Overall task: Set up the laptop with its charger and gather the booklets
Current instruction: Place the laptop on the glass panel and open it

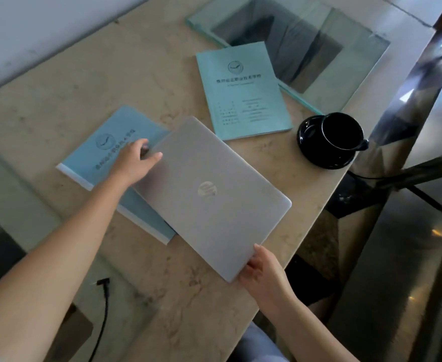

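At frame centre the closed silver HP laptop (209,194) lies skewed across the blue booklet (105,155), left hand (133,163) fingers pinching its upper-left corner, right hand (263,270) fingers clamping its lower-right corner, seemingly to straighten it toward the charger plug (103,282).

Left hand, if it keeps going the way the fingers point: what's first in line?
The left hand points up-right across the closed laptop lid it already touches. Beyond the lid's far edge, likely the green booklet, though depth is unclear.

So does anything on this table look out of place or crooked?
The closed laptop sits askew, overlapping the blue booklet and overhanging the table edge. Both hands grip its corners.
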